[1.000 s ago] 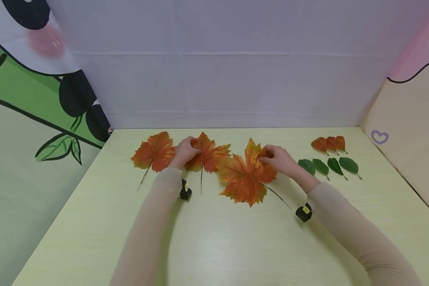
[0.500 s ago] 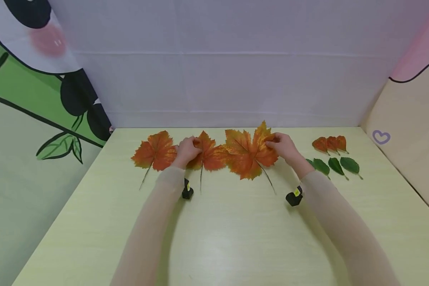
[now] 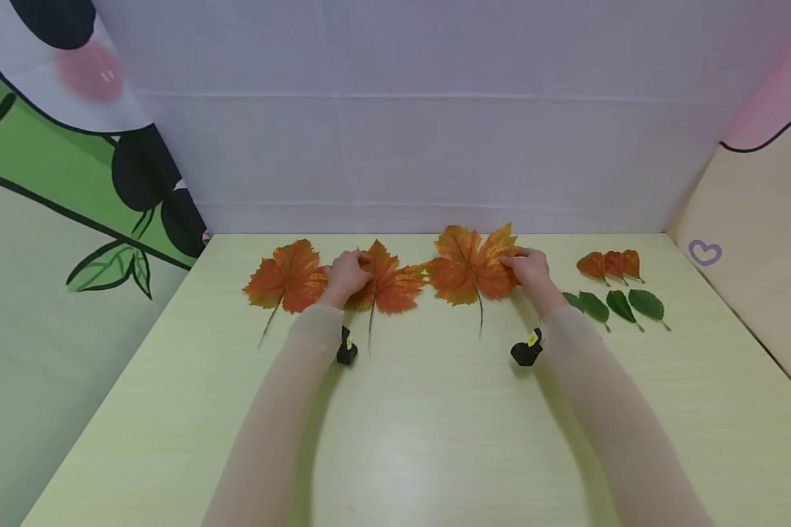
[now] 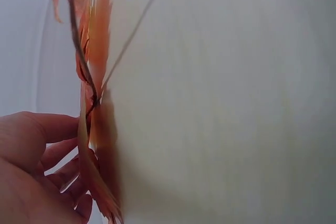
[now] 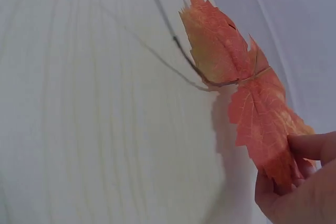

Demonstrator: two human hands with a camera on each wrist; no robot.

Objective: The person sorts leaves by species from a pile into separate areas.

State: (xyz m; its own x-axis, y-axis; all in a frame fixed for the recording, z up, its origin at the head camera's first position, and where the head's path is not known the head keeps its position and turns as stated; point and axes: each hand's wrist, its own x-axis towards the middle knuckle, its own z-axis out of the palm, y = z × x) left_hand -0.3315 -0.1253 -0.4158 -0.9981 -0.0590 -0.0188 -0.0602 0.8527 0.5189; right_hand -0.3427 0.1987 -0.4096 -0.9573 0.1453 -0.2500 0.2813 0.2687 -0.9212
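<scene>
Three orange maple leaves with thin dark stems lie along the back of the table in the head view. My left hand (image 3: 349, 277) pinches the left edge of the middle maple leaf (image 3: 390, 285); in the left wrist view, that leaf (image 4: 90, 174) shows nearly edge-on between thumb and fingers. The right maple leaf (image 3: 472, 265) is held by its right edge in my right hand (image 3: 529, 272), its stem pointing toward me. In the right wrist view, thumb and fingers grip a lobe of this leaf (image 5: 257, 114). Left of my left hand lies the left maple leaf (image 3: 290, 278).
Three small orange leaves (image 3: 613, 265) sit in a row at the back right of the pale table (image 3: 395, 439). Several green leaves (image 3: 621, 306) lie just in front of them. A pale backdrop (image 3: 395, 161) rises behind the table's back edge.
The right hand has carried the right maple leaf back and slightly right, turning it so its stem points toward me. My left hand has stayed at the middle leaf.
</scene>
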